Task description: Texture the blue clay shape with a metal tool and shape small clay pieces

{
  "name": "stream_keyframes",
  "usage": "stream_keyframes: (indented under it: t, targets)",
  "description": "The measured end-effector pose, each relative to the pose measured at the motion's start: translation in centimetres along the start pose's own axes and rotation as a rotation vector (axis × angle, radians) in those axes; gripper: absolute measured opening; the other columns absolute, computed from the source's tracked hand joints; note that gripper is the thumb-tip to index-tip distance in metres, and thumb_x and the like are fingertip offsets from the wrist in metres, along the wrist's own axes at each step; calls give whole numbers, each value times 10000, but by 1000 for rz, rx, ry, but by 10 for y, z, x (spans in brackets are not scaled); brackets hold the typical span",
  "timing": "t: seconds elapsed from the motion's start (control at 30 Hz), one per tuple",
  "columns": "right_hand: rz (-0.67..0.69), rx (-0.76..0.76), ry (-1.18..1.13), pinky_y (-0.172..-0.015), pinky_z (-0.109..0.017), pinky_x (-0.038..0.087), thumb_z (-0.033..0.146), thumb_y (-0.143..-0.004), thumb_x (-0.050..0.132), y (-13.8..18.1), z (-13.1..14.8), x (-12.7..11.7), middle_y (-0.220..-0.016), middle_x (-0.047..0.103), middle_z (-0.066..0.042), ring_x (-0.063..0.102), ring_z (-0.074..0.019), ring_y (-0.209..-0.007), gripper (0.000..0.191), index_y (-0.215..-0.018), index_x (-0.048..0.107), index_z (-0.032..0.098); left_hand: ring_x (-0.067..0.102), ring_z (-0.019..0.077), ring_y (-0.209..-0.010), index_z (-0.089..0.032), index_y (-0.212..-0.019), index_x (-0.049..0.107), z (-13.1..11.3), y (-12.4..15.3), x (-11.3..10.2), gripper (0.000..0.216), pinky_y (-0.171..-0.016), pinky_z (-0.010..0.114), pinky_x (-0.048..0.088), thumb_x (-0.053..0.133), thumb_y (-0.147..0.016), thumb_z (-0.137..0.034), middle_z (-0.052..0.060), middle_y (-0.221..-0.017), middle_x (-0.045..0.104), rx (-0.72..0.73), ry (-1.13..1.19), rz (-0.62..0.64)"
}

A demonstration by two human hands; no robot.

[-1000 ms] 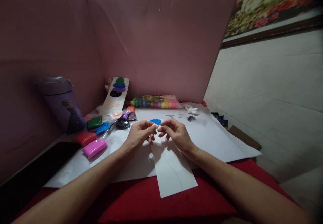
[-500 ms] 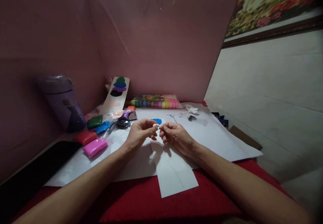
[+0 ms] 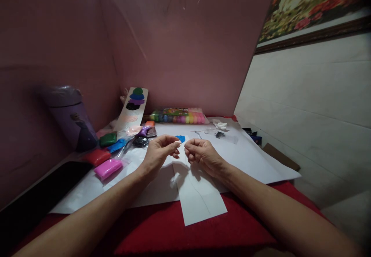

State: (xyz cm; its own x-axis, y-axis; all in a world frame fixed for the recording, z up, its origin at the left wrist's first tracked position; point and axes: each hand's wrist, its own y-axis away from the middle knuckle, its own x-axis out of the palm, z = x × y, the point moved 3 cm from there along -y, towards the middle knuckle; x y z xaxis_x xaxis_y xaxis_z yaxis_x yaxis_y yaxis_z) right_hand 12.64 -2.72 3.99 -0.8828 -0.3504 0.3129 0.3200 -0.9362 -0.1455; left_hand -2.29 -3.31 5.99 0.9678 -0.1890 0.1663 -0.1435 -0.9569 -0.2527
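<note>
My left hand pinches a small bit of whitish modelling clay between thumb and forefinger. Facing it across a narrow gap, my right hand has thumb and forefinger pressed together; whatever is between them is too small to make out. Both hands hover over a white card that bears a thin pencil line. Just behind the fingertips, a flat blue patch of clay shows at the card's far end.
Packets of coloured clay, among them a pink one and a red one, lie left beside a purple tumbler. A bag of colourful clay rests at the back. White crumpled clay sits right on the paper sheet.
My hands have drawn slightly apart, and the whitish bit between the fingertips shows less. The view has shifted very slightly; other things stay put.
</note>
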Motion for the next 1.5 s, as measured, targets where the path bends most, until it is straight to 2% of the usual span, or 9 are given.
stream_keyframes:
  t: [0.23, 0.43, 0.7, 0.8, 0.97, 1.07, 1.13, 1.33, 1.5]
  targets:
    - [-8, -37, 51, -469, -205, 386, 370, -711, 749, 0, 4, 0, -645, 611, 1, 481, -58, -478, 273, -687, 611, 136, 586, 115, -559, -115, -793, 659, -1, 1, 2, 275, -540, 251, 513, 795, -616, -276, 2, -635, 631, 32, -37, 1]
    - [-27, -36, 33, -455, -199, 379, 335, -668, 782, 1, 4, 2, -617, 616, 5, 482, -59, -470, 260, -707, 625, 131, 591, 132, -583, -124, -766, 667, 1, 1, 2, 231, -518, 251, 506, 777, -631, -277, 13, -657, 631, 144, -171, 42]
    - [-41, -34, 34, -449, -200, 377, 340, -668, 778, 1, 4, 3, -613, 615, 6, 474, -60, -468, 258, -696, 619, 139, 567, 118, -615, -164, -811, 685, 0, 2, -4, 128, -550, 229, 484, 698, -733, -264, 16, -730, 630, 313, -373, -3]
    - [-25, -20, 32, -455, -198, 381, 332, -675, 775, 1, 4, 2, -613, 615, 5, 477, -59, -471, 249, -697, 621, 138, 571, 126, -641, -168, -789, 690, 1, 1, -3, 104, -571, 232, 484, 694, -736, -258, 24, -739, 631, 315, -405, 44]
    - [-19, -30, 49, -447, -198, 377, 336, -684, 769, 0, 3, 2, -621, 620, 5, 475, -61, -473, 240, -695, 620, 148, 564, 123, -633, -173, -822, 696, -2, 1, -6, 118, -568, 234, 480, 693, -735, -253, 29, -758, 645, 329, -367, -35]
    - [2, -28, 38, -455, -199, 379, 343, -687, 769, 0, 2, 1, -610, 612, 9, 477, -61, -476, 248, -694, 618, 146, 566, 123, -652, -173, -794, 701, -3, 2, -4, 91, -584, 234, 486, 696, -729, -236, 33, -764, 637, 351, -400, 35]
    - [15, -32, 43, -454, -199, 374, 350, -697, 763, 0, 1, 1, -615, 613, 8, 481, -60, -474, 251, -703, 619, 144, 572, 123, -646, -170, -794, 700, -2, 1, -3, 100, -578, 237, 490, 703, -722, -240, 32, -762, 636, 335, -390, 48]
    - [31, -22, 8, -480, -203, 392, 359, -719, 753, -1, -1, -1, -659, 618, 1, 488, -58, -490, 255, -730, 622, 141, 545, 103, -519, -122, -789, 667, -3, -2, -6, 211, -496, 237, 478, 725, -702, -306, 9, -637, 620, 173, -192, -68]
    - [28, -5, 7, -486, -203, 394, 396, -712, 753, -1, -2, -1, -672, 619, -1, 495, -63, -503, 286, -752, 628, 141, 633, 140, -632, -116, -727, 622, -2, -2, -5, 241, -572, 258, 506, 724, -697, -331, 58, -770, 670, 1, -1, -27]
